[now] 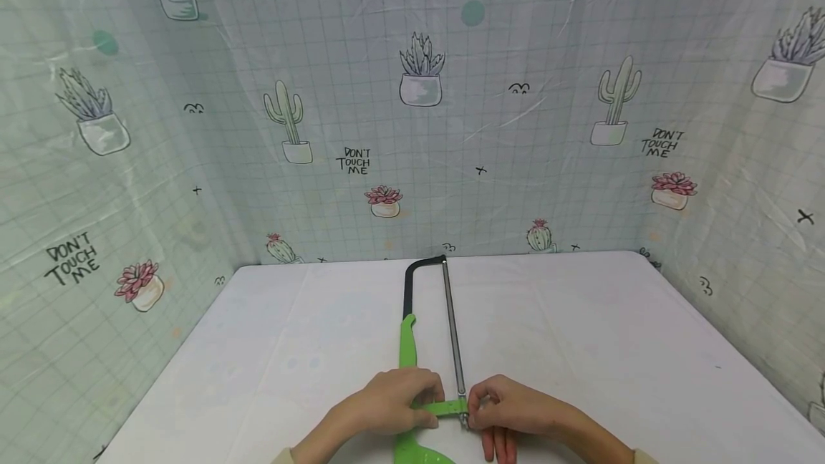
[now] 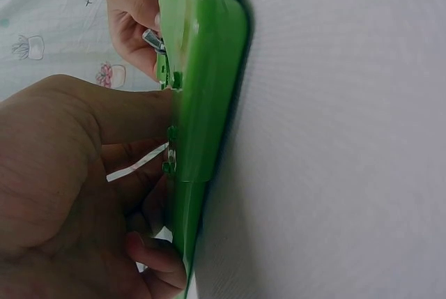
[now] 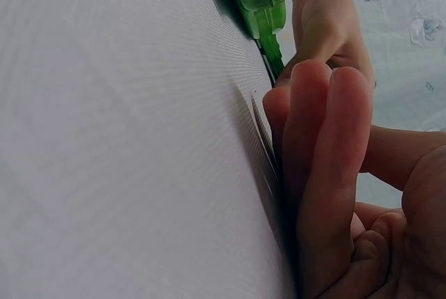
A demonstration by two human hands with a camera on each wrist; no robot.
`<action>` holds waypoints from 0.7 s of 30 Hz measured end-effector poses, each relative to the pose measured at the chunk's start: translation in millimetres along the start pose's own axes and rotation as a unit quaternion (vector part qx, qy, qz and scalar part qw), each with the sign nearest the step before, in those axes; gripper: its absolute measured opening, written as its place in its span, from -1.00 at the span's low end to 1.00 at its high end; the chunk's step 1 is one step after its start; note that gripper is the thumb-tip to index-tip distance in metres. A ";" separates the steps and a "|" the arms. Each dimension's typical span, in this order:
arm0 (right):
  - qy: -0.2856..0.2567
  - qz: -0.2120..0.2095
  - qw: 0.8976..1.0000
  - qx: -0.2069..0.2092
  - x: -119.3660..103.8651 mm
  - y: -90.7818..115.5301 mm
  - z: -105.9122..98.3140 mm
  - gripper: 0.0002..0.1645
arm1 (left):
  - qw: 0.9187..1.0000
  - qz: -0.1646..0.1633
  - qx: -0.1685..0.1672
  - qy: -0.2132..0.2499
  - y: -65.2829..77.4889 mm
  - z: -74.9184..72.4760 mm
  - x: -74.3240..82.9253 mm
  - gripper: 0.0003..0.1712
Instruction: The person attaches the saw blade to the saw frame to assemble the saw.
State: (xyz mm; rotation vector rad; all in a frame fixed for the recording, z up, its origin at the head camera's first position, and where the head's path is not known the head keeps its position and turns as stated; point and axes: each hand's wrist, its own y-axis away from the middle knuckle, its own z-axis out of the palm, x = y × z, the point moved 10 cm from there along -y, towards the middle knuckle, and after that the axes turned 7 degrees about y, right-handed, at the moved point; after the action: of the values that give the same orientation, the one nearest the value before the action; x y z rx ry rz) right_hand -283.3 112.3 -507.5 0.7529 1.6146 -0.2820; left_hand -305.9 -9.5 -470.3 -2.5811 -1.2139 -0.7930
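Note:
A hacksaw (image 1: 407,342) with a green handle and black front frame lies on the white table, its front end pointing away from me. Its grey blade (image 1: 453,328) runs along the right side. My left hand (image 1: 394,401) grips the green frame at the handle end, thumb and fingers on either side of the green crossbar (image 2: 171,132). With thumb and index finger, my right hand (image 1: 509,403) pinches the metal wing nut (image 2: 152,40) at the blade's near end. The right hand's other fingers (image 3: 327,139) extend down along the tabletop.
The white table (image 1: 612,349) extends around the saw on both sides. Behind it and along the sides hangs a grid-patterned sheet (image 1: 490,134) printed with cacti and potted plants.

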 end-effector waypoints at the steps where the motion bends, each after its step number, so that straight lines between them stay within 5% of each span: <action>1: 0.000 0.000 1.000 0.000 -0.5 0.2 0.2 -0.93 | 1.000 0.000 0.000 0.000 -0.1 0.0 0.1 -0.76; 21: -0.006 0.005 1.000 -0.014 -1.0 1.2 3.1 -0.74 | 1.000 -0.002 0.001 -0.001 2.0 -0.3 0.5 -0.76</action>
State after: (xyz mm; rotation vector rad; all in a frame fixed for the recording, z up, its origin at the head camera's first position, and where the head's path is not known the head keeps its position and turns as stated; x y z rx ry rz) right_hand -280.1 111.1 -506.8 0.7354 1.6006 -0.2561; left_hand -304.2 -10.6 -469.6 -2.5783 -1.2209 -0.7906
